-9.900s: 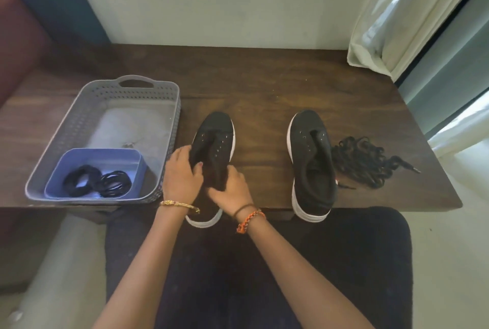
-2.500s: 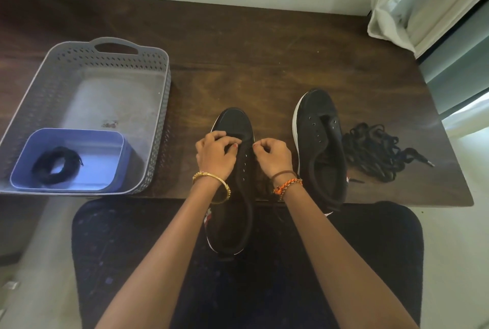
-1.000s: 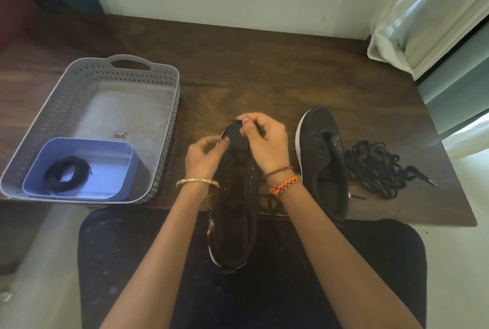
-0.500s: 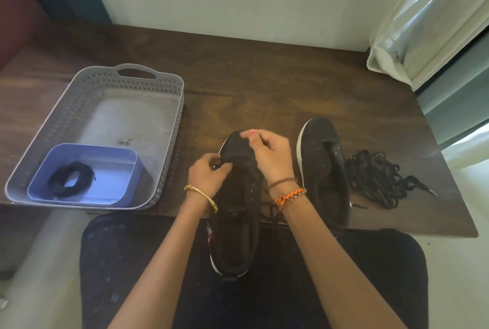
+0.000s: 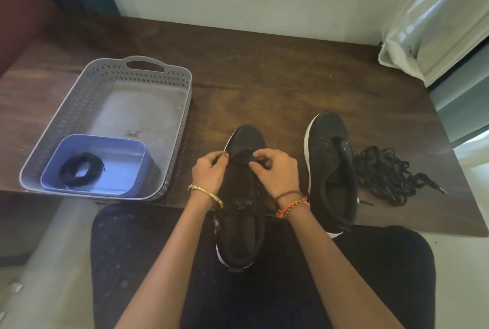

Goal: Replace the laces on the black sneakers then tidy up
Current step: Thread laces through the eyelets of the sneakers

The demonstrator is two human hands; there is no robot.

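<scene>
**Lacing under way at the toe end, with room for a slip**

A dark wooden surface (image 5: 264,69) is filling the view below a pale wall, and a grey perforated basket (image 5: 169,127) is sitting on its left part, holding a blue tub (image 5: 132,170) with one coiled black lace (image 5: 79,174) inside. The near sneaker (image 5: 244,196) is hanging half off the front edge over the person's lap; it could be tipping off if either hand pulls hard. The second sneaker (image 5: 330,170) is lying unlaced to its right, with the loose pile of laces (image 5: 381,172) just beside it, well apart from the basket.

The left hand (image 5: 210,174) and right hand (image 5: 275,172) are curling their fingers at the lowest eyelets, probably pinching lace ends, though black on black is hiding the lace itself. An uneven pull there could be leaving one end too short.
</scene>
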